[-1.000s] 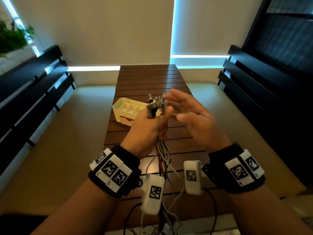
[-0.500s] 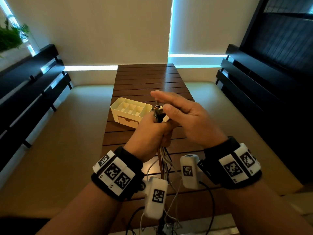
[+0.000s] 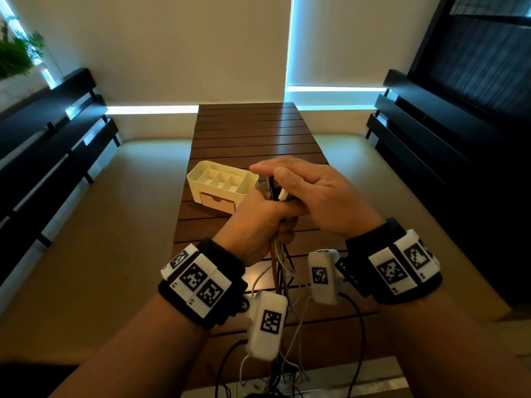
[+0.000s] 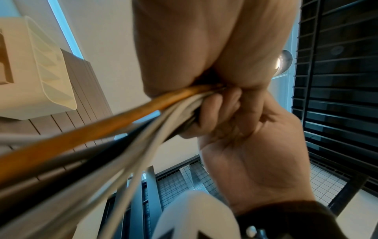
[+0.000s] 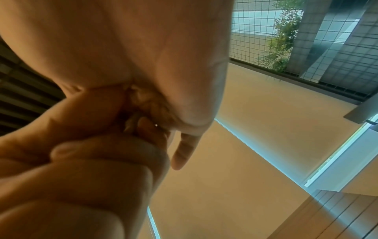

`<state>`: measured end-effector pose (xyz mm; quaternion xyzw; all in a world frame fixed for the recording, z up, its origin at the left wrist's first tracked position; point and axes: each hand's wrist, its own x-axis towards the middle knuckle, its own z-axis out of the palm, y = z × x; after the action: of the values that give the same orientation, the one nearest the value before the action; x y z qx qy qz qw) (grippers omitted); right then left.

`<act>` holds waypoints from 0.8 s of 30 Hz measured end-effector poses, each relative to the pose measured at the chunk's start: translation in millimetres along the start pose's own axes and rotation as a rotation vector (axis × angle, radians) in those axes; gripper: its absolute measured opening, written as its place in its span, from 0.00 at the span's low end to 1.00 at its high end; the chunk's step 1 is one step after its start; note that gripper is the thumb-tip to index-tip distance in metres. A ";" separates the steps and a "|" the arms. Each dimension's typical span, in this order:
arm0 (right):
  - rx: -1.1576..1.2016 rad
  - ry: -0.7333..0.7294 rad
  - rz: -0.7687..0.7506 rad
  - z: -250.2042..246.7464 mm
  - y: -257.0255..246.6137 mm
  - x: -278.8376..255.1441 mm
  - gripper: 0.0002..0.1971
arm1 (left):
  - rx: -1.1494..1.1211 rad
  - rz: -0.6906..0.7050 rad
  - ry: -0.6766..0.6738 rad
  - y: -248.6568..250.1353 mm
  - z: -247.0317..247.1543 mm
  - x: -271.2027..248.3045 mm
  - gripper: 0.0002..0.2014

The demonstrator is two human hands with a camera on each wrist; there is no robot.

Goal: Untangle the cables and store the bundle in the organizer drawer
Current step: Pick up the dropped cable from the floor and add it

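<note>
Above the near half of the counter [image 3: 253,133], we find the cables [image 3: 280,254] gathered into one bundle, held upright in the air. Their plug ends stand above the left hand [image 3: 255,225], and their tails hang past the near edge, out of view. The left hand is closed in a fist round the bundle just below the plugs. The right hand [image 3: 313,196] lies over the plug ends with fingers nearly straight and the thumb beside them; we cannot tell whether it pinches any plug.

We judge the bundle light and limp: an orange-brown cable [image 4: 106,119] with white, grey and black ones alongside. The jackets look smooth, so single strands may slip through a loose grip. The plugs are the only rigid parts and could bend if forced. The hanging tails appear to cross one another below, so snagging is likely. We advise holding near the plugs and drawing each strand along its length, then coiling before storage.

Just beyond the hands stands the white organizer [image 3: 221,182] with open compartments on top. Its drawer [image 3: 217,201], in the lower front, appears closed and must be opened first.
</note>
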<state>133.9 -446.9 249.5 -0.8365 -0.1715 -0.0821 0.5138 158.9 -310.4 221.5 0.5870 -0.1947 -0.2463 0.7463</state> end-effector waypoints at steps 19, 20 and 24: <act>0.657 -0.167 0.230 46.1 42.4 -22.8 0.45 | -0.024 0.156 0.096 14.6 -10.0 8.0 0.11; 0.627 -0.174 0.288 51.9 42.9 -25.8 0.38 | -0.050 0.155 0.093 16.2 -10.6 9.3 0.11; 0.314 -0.185 0.371 57.3 49.5 -36.7 0.05 | -0.135 0.192 0.074 27.8 -15.4 9.9 0.09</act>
<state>116.0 -423.9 170.6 -0.7676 -0.0720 0.1183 0.6258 179.7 -299.0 244.9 0.5228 -0.2050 -0.1644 0.8109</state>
